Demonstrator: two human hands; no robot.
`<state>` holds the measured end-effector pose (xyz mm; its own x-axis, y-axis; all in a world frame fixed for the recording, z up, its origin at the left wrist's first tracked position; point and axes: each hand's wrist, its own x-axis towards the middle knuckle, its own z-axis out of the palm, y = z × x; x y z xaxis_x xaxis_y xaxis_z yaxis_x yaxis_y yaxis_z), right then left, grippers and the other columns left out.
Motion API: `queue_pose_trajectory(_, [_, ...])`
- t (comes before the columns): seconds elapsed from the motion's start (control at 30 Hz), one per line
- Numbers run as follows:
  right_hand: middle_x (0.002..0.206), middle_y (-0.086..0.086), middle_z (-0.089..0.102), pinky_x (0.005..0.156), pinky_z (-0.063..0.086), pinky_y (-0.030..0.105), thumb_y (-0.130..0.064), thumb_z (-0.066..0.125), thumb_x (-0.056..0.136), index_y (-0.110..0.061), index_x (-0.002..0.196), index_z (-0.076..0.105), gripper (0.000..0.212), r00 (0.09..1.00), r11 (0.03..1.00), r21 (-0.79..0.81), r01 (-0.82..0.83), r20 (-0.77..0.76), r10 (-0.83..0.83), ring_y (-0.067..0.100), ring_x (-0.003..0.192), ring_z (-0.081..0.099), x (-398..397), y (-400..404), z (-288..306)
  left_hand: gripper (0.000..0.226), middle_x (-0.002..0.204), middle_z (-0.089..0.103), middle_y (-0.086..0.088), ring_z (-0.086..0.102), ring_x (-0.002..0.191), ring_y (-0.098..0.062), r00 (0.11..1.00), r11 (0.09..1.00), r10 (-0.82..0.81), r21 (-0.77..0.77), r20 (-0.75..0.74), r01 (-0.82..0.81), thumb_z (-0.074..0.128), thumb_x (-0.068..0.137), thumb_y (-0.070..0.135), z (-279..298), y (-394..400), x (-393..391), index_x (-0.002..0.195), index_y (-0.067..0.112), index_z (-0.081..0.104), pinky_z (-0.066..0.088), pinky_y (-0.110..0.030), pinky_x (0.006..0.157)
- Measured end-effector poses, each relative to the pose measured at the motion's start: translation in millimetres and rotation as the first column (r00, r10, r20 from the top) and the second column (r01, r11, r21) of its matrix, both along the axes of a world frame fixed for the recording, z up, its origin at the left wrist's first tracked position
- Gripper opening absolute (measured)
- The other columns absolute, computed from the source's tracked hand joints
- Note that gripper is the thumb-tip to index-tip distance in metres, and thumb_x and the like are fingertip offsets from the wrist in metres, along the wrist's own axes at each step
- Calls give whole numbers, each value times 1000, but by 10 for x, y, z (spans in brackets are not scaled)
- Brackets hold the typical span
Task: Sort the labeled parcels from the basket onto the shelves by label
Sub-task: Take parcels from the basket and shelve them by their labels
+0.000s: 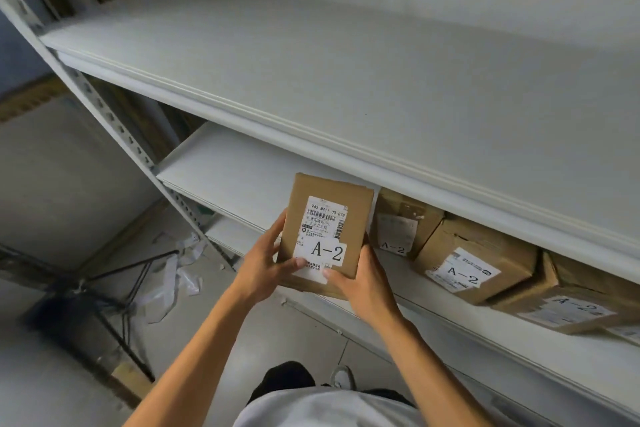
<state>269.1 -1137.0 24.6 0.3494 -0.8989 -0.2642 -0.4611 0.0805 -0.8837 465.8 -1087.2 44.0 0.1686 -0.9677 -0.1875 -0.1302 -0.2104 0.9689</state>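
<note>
I hold a brown cardboard parcel (329,215) with a shipping label and a white "A-2" sticker, at the front edge of the second shelf (221,170). My left hand (266,263) grips its left side, thumb on the label. My right hand (360,281) grips its lower right corner. To the right on the same shelf lie three cardboard parcels marked "A-2": one (401,222) right beside the held box, a second (474,263) farther right, and a third (568,305) at the frame's edge.
The white top shelf (311,55) above holds nothing in view. A perforated white upright (114,121) frames the rack's left side. On the floor at left stand a black wire stand (114,298) and crumpled white plastic (173,277).
</note>
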Motion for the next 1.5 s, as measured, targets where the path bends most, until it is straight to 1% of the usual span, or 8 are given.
queue_pose_trajectory(0.17, [140, 5, 46, 74, 38, -4, -20, 76, 86, -18, 150, 24, 83, 994, 1000, 18, -15, -105, 17, 9, 113, 49, 181, -185, -141, 85, 132, 64, 2, 62, 116, -13, 999, 1000, -11, -7, 44, 11, 72, 85, -2, -181, -264, 201, 153, 26, 31, 51, -14, 83])
queue_pose_trajectory(0.3, [157, 8, 31, 109, 40, 32, -19, 67, 93, -15, 158, 1, 93, 984, 996, 84, 20, -176, -5, 24, 137, 39, 349, -259, -255, 84, 131, 64, 8, 60, 118, -6, 998, 998, -43, -54, 34, 45, 69, 85, -6, -331, -482, 342, 153, 26, 33, 53, -17, 83])
queue_pose_trajectory(0.4, [161, 8, 24, 112, 36, 35, -22, 57, 100, -17, 159, -9, 89, 966, 994, 72, 78, -250, -57, 28, 140, 36, 493, -261, -354, 81, 128, 65, 7, 60, 117, -8, 999, 997, -18, -72, 30, 21, 70, 81, -2, -493, -587, 423, 150, 26, 38, 55, -18, 83])
queue_pose_trajectory(0.73, [150, 14, 38, 105, 42, 37, -10, 52, 101, -17, 158, 10, 71, 880, 909, -102, 403, -230, -416, 32, 132, 44, 856, -384, -587, 73, 118, 55, 2, 58, 109, -9, 973, 991, -7, -129, 232, 38, 73, 87, 12, -929, -976, 523, 148, 30, 38, 55, -40, 94])
queue_pose_trajectory(0.87, [160, 11, 23, 116, 35, 46, 0, 53, 97, -19, 159, 4, 82, 879, 897, -103, 430, -178, -441, 31, 143, 33, 855, -375, -646, 59, 120, 58, -4, 61, 109, -20, 971, 981, -46, -172, 235, 89, 69, 92, 21, -997, -1073, 471, 145, 19, 43, 55, -46, 95])
queue_pose_trajectory(1.2, [159, 0, 29, 102, 31, 8, 8, 59, 89, -32, 157, 10, 93, 797, 799, -64, 597, 157, -583, 2, 133, 35, 860, -238, -902, 67, 133, 57, 6, 58, 117, -9, 969, 952, -88, -266, 230, 150, 64, 89, 45, -1195, -1159, 354, 147, 27, 36, 52, -24, 94])
queue_pose_trajectory(1.4, [162, -3, 29, 118, 26, 28, -3, 64, 90, -26, 160, 9, 92, 847, 843, -96, 530, 117, -519, 10, 147, 29, 806, -189, -909, 74, 127, 53, 31, 55, 115, 6, 944, 933, -210, -235, 256, 271, 62, 83, 21, -1123, -1055, 347, 143, 44, 26, 42, -2, 88])
queue_pose_trajectory(1.5, [161, 0, 30, 110, 21, 8, -3, 64, 89, -19, 159, 15, 87, 862, 852, -158, 499, -10, -507, 9, 145, 28, 775, -29, -781, 73, 130, 56, 14, 56, 112, -8, 914, 941, -243, -147, 325, 303, 58, 81, 12, -974, -850, 371, 137, 46, 26, 46, -16, 91])
